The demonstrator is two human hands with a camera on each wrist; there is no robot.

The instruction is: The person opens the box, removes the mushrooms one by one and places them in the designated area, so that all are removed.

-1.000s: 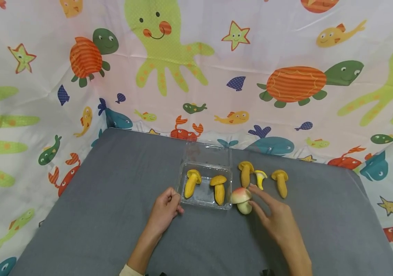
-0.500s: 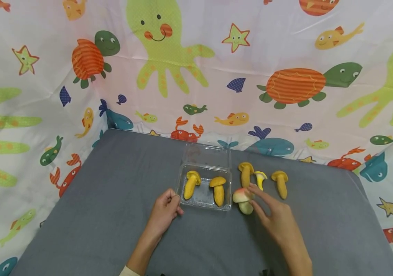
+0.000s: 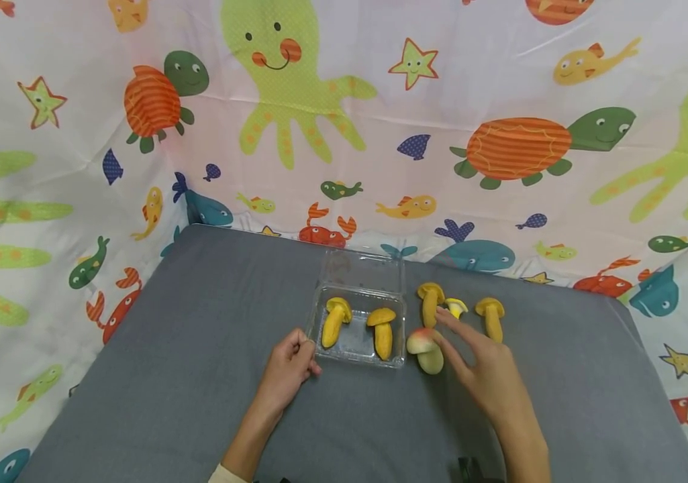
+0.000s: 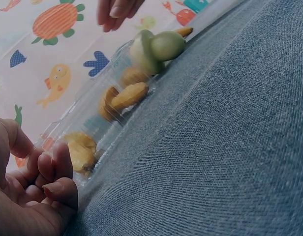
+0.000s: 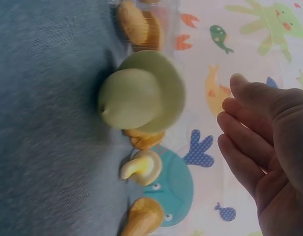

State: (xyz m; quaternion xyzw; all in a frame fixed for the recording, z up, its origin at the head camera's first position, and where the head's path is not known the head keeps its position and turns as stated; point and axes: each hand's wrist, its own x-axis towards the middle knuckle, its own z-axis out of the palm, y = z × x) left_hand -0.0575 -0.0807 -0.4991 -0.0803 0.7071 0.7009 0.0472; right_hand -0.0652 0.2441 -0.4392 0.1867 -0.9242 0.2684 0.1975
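Note:
My left hand (image 3: 288, 365) is at the near left corner of a clear plastic clamshell box (image 3: 352, 352), pinching its edge between thumb and curled fingers. Inside the box lie two yellow toy mushrooms, a left one (image 3: 335, 324) and a right one (image 3: 382, 335). To the right of the box a larger toy mushroom (image 3: 429, 360) with a red-and-cream cap and pale green stem lies on the cloth. Just above it my right hand (image 3: 485, 369) hovers, fingers loosely extended; the right wrist view shows a gap between them and nothing held.
Behind the right hand lie a brown-yellow mushroom (image 3: 430, 305), a small yellow one with a white underside (image 3: 456, 307) and another yellow one (image 3: 491, 318). The box's transparent lid (image 3: 363, 270) leans open toward the back. Grey cloth (image 3: 211, 302) covers the table; a printed curtain (image 3: 368, 154) hangs behind.
My right hand has drawn slightly up and right, off the red-capped mushroom, and now overlaps the small yellow one more. That red-capped mushroom has barely shifted. The left hand keeps its place.

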